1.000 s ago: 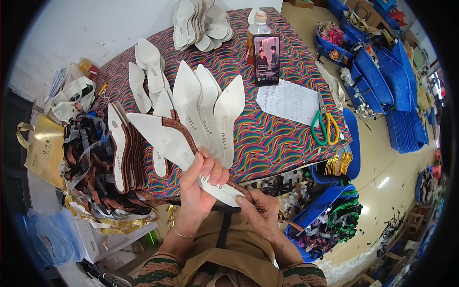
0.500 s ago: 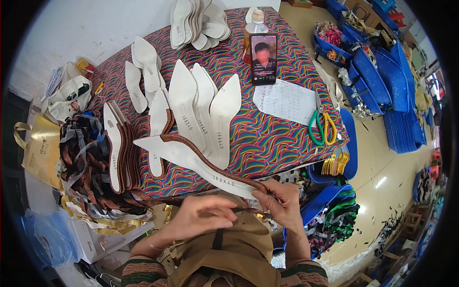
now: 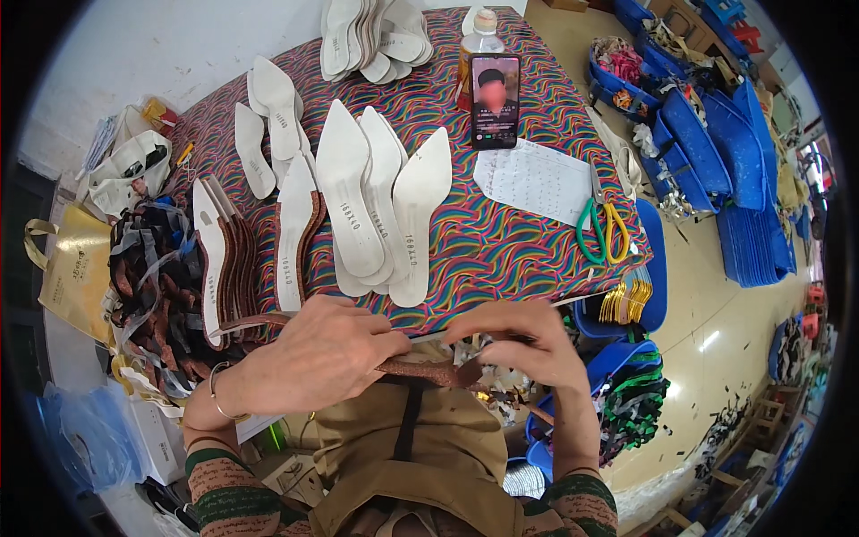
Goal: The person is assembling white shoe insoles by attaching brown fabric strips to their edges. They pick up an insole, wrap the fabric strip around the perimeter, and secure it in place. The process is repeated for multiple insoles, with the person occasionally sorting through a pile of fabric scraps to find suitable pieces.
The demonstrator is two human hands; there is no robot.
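A brown glittery strip (image 3: 434, 370) stretches across my lap at the table's near edge. My left hand (image 3: 327, 351) is closed on it, and one length trails left past the wrist. My right hand (image 3: 528, 345) is beside the strip's curled right end, fingers and thumb apart; whether the thumb touches the strip I cannot make out. Beyond my left hand lie white shoe insoles with brown-edged sides, in a middle stack (image 3: 293, 242) and a left stack (image 3: 213, 259). Plain white insoles (image 3: 349, 210) lie overlapping in the table's centre.
Scissors (image 3: 601, 219) with green and yellow handles lie by a paper sheet (image 3: 537, 183). A phone (image 3: 495, 103) leans against a bottle (image 3: 483, 36). More insoles (image 3: 367, 40) are piled behind. Strips heap (image 3: 152, 277) at left; blue bins (image 3: 658, 259) stand at right.
The brown-edged insole has left my right hand and no longer shows between my hands. My left hand has moved up and closed on the brown strip; my right hand has opened.
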